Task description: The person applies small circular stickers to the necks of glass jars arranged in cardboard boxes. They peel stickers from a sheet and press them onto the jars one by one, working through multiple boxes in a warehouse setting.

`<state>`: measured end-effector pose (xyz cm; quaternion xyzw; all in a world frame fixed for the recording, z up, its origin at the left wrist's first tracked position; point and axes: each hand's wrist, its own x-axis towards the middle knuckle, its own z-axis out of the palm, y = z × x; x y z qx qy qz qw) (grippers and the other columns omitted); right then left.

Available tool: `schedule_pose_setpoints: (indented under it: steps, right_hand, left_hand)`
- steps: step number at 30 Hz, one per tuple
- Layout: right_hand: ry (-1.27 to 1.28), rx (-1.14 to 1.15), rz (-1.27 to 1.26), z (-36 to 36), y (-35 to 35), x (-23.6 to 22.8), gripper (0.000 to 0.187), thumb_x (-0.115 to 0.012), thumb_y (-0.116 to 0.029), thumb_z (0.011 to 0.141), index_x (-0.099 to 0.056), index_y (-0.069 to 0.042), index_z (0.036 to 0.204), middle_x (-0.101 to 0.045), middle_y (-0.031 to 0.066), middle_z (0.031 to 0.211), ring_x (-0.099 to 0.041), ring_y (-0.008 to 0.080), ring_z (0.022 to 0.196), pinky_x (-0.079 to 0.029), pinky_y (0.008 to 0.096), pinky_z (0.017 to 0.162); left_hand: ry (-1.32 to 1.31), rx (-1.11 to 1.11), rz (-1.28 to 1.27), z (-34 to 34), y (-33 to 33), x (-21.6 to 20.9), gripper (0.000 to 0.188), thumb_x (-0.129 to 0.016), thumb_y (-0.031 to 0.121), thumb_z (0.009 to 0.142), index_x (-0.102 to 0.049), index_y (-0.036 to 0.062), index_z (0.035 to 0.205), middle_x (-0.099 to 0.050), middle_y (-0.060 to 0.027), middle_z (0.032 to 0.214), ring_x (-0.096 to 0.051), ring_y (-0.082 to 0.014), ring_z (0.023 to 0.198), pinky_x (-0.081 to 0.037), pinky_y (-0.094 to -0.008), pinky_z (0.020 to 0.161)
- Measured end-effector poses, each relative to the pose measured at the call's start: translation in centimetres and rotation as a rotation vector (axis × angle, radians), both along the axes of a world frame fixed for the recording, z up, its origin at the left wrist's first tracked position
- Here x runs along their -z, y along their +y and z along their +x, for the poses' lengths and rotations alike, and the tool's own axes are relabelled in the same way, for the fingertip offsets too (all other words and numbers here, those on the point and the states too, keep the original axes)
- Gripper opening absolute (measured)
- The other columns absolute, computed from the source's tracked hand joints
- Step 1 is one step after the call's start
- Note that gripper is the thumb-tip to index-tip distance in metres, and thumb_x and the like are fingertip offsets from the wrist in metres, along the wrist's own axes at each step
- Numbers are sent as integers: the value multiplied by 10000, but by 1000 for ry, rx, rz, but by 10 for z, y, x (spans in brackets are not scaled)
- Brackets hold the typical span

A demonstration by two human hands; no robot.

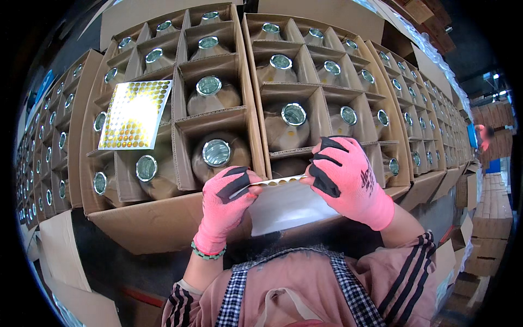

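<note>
The left hand (226,199) and the right hand (350,182), both in pink gloves with dark patches on the fingers, each have the grip closed, thumb against fingers, on opposite upper corners of a sticker sheet (289,210). This sheet is held between them at the near edge of two open cardboard cartons, white side toward the wearer, gold dots visible along its upper edge. A second sticker sheet (131,122) lies across the left carton (136,229), above divided glass vessels (217,152).
</note>
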<state>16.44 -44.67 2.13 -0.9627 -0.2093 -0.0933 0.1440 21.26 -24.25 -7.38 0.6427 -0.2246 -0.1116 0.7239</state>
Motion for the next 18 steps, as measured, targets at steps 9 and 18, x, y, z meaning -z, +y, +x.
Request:
schedule_pose_setpoints:
  steps: [9, 18]
  right_hand:
    - [-15, -29, 65, 1, 2, -3, 222, -642, -87, 610, -532, -71, 802, -524, 90, 853, -504, 286, 874, -395, 385, 776]
    - [17, 16, 80, -2, -1, -2, 228, -686, -46, 584, -580, -70, 784, -539, 55, 794, -526, 253, 868, -395, 366, 779]
  left_hand:
    - [135, -40, -79, -5, 4, 3, 187, -646, 5, 634, -631, -41, 814, -592, -80, 831, -552, -145, 746, -446, -246, 662]
    - [108, -32, -5, -3, 2, -3, 159, -640, 31, 657, -617, -39, 798, -586, -61, 791, -533, -147, 718, -427, -245, 652]
